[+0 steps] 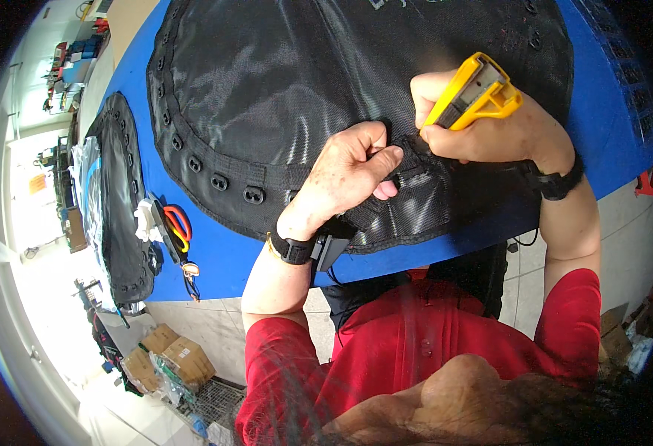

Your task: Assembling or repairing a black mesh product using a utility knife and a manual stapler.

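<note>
A large black round-edged mesh sheet (259, 97) lies over the blue table, with black eyelet fittings (219, 181) along its webbing border. My right hand (516, 134) is wrapped round a yellow utility knife (466, 88); its lower end points down at the sheet, and the blade cannot be made out. Close beside it, my left hand (345, 167) is closed with thumb and fingers pressed together at the sheet's near border. It pinches the black webbing strap (410, 165) there, though the grip is partly hidden.
On the blue table (211, 256), scissors with orange-yellow handles (175, 227) lie at the left, beside a smaller black eyeleted panel (120, 186) and clear plastic wrapping (88, 197). Cardboard boxes (185, 360) stand on the floor at lower left. Black fittings (635, 74) line the table's right side.
</note>
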Demonstrator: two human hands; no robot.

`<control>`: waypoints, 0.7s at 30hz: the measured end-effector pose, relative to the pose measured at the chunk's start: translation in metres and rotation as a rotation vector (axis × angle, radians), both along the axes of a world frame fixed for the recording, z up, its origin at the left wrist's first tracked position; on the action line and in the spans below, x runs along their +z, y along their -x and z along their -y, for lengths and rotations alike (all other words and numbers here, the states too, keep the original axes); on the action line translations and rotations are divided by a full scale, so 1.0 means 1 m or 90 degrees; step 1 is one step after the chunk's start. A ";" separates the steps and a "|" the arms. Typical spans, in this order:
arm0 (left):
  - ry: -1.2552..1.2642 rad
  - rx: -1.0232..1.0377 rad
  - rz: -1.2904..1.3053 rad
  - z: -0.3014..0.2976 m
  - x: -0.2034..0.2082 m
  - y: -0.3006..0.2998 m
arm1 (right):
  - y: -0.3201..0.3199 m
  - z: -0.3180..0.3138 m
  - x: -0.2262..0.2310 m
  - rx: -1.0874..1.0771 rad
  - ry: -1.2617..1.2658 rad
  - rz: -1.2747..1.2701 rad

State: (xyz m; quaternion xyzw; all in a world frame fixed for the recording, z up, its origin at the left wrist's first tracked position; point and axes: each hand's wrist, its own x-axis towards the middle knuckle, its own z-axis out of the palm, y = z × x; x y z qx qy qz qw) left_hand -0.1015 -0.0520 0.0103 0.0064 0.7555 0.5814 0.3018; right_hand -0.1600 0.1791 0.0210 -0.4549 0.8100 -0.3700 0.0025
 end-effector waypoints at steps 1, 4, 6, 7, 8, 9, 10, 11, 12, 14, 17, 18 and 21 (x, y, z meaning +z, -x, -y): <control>0.000 0.000 0.004 -0.001 0.000 0.000 | 0.002 -0.002 -0.001 0.023 -0.023 0.030; 0.020 0.000 0.003 0.000 0.001 0.000 | -0.001 0.003 0.020 -0.010 -0.066 0.244; 0.019 0.005 0.005 0.002 0.000 0.000 | -0.005 0.006 0.022 -0.063 -0.085 0.429; 0.013 0.006 0.007 0.002 0.000 0.001 | -0.008 0.004 0.015 -0.027 -0.086 0.430; 0.012 0.004 0.005 0.001 0.001 0.001 | -0.011 0.002 0.009 0.009 -0.088 0.430; 0.009 0.000 0.003 0.001 0.001 0.001 | -0.010 0.001 0.005 0.008 -0.088 0.428; 0.008 -0.001 0.002 0.001 0.001 0.001 | -0.008 0.005 0.004 0.006 -0.056 0.380; 0.009 0.001 0.001 0.002 0.002 0.001 | -0.006 0.009 0.008 0.004 -0.024 0.332; 0.015 -0.002 0.003 0.002 0.004 0.002 | -0.003 0.005 0.024 -0.038 -0.078 0.444; 0.017 -0.008 -0.003 0.001 0.006 0.003 | 0.001 0.000 0.024 -0.068 -0.021 0.477; -0.007 -0.021 -0.009 -0.001 0.001 0.004 | 0.015 -0.004 0.016 -0.097 0.091 0.496; -0.021 -0.023 -0.010 0.000 0.000 0.004 | 0.022 -0.004 0.007 -0.109 0.132 0.510; -0.039 -0.035 -0.021 0.000 -0.002 0.005 | 0.033 -0.013 -0.010 -0.147 0.171 0.521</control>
